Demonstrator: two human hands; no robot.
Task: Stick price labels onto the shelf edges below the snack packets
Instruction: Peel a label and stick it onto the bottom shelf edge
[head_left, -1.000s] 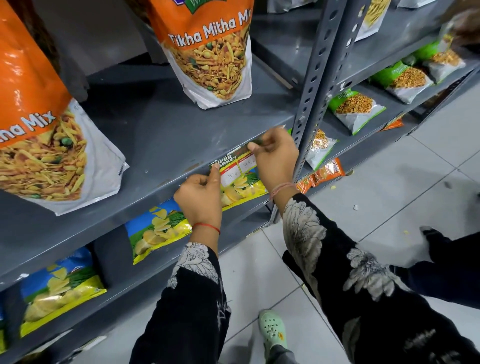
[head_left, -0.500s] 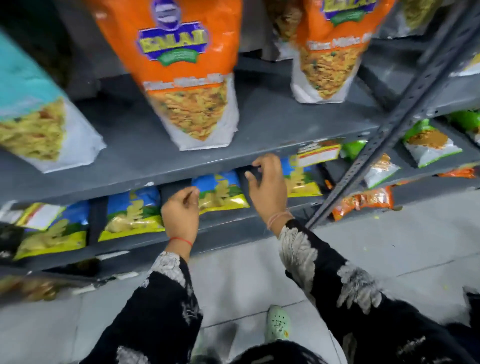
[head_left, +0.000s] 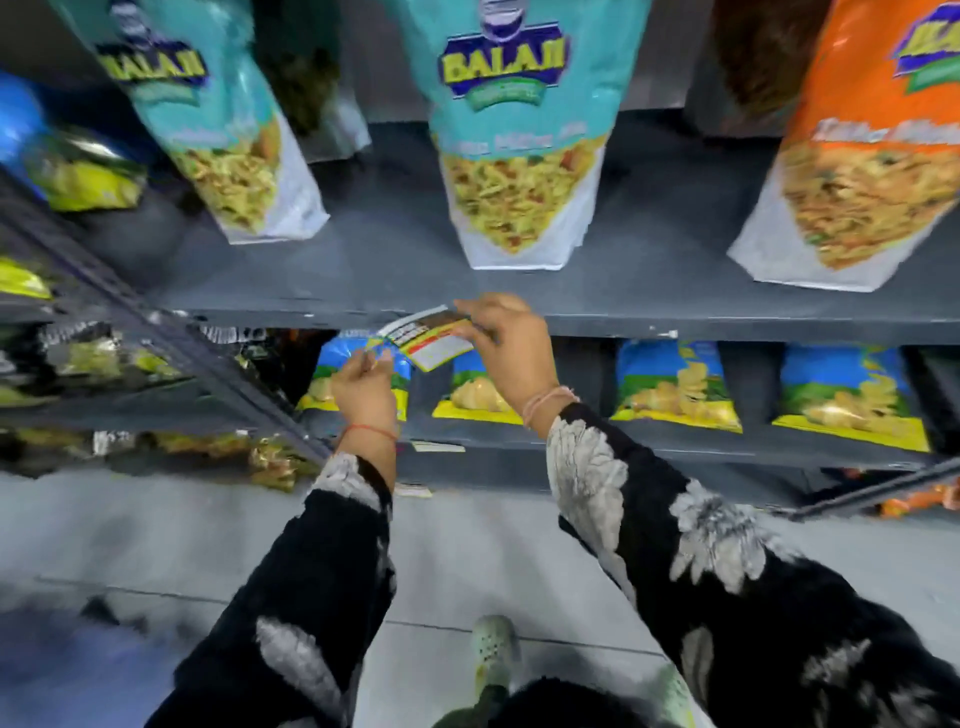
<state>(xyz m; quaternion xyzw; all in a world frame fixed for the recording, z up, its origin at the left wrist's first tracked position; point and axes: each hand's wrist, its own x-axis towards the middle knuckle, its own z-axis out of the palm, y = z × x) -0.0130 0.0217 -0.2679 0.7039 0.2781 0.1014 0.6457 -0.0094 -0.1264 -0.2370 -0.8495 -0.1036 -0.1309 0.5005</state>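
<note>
A price label (head_left: 426, 340) with white, red and yellow print hangs tilted just in front of the grey shelf edge (head_left: 727, 327). My right hand (head_left: 511, 353) pinches its right end. My left hand (head_left: 363, 387) pinches its lower left corner. A teal snack packet (head_left: 514, 145) stands on the shelf directly above the label. Another teal packet (head_left: 218, 124) stands to its left and an orange packet (head_left: 872, 171) to its right. Whether the label touches the edge I cannot tell.
Blue and yellow chip packets (head_left: 675, 387) line the lower shelf behind my hands. A slotted metal upright (head_left: 171, 343) runs diagonally at left, with more packets beyond it. Grey tiled floor (head_left: 156, 545) and my light green shoe (head_left: 493, 654) are below.
The view has swung left along the shelf, from the orange packets to the teal ones. Both hands left the stuck label and now hold a fresh label up at the shelf edge.
</note>
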